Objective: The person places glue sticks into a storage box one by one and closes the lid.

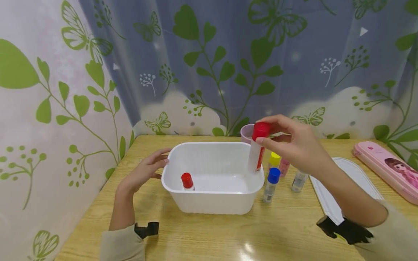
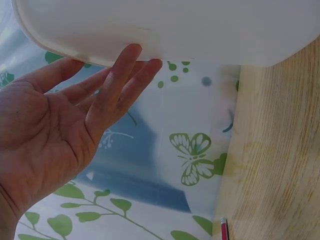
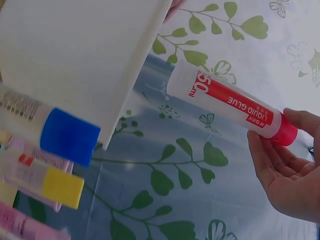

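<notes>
My right hand (image 1: 300,146) pinches the red cap of a clear liquid glue bottle (image 1: 255,156) between thumb and fingers. In the head view the bottle hangs upright at the right end of a white plastic tub (image 1: 213,202), its lower part inside the rim. The right wrist view shows the "LIQUID GLUE" label on this glue bottle (image 3: 235,100). Another red-capped bottle (image 1: 187,180) stands in the left part of the tub, its lower part hidden by the front wall. With fingers extended, my left hand (image 2: 55,125) touches the tub's left end at the rim.
Right of the tub stand a blue-capped glue bottle (image 1: 270,186), a yellow-capped one (image 1: 275,159), a pink bottle (image 1: 285,168) and a clear bottle (image 1: 298,182). A purple cup (image 1: 246,133) is behind them. Farther right lie a white tray (image 1: 351,177) and a pink pencil case (image 1: 385,168).
</notes>
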Tool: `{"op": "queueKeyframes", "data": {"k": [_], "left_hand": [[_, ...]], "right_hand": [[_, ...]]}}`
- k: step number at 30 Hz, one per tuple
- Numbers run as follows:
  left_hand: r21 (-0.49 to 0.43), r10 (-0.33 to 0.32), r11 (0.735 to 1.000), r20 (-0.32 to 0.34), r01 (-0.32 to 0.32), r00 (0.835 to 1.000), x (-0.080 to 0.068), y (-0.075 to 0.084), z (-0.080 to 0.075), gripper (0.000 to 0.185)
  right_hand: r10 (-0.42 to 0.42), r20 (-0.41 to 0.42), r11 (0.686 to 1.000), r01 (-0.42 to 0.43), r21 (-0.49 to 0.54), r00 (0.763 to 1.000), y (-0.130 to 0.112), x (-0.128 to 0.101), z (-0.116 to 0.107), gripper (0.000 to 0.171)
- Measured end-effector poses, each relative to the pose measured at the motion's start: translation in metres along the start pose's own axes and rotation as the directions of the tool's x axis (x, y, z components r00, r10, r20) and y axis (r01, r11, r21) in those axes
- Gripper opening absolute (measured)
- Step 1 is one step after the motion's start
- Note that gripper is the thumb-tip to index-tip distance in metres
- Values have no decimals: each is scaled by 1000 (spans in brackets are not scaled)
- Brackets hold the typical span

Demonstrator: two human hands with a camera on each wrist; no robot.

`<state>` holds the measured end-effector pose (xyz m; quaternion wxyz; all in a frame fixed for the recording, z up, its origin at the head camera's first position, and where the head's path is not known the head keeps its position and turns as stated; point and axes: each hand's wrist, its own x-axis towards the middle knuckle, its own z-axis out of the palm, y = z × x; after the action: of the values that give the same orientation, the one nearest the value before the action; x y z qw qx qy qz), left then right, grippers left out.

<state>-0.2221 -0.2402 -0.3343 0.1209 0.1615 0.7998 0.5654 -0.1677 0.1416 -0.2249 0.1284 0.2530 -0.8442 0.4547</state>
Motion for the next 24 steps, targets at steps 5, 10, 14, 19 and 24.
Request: {"op": "queueKeyframes", "data": {"k": [5, 10, 14, 19, 24], "left_hand": [[1, 2, 1000, 0, -2, 1000, 0, 0, 1, 51], [7, 4, 1000, 3, -4, 1000, 0, 0, 0, 51], [10, 1, 1000, 0, -1, 1000, -1, 0, -1, 52], [12, 0, 1000, -2, 0, 1000, -1, 1, -1, 52], [8, -6, 1000, -4, 6, 1000, -1, 2, -1, 53]], "right_hand": [[-6, 34, 998, 4, 69, 999, -2, 10, 17, 35], [3, 63, 997, -8, 80, 998, -1, 20, 36, 35], [-14, 77, 996, 7, 85, 997, 4, 27, 52, 34], [-39, 85, 996, 32, 88, 996, 10, 31, 70, 34], [-46, 104, 992, 34, 119, 993, 16, 32, 84, 34]]}}
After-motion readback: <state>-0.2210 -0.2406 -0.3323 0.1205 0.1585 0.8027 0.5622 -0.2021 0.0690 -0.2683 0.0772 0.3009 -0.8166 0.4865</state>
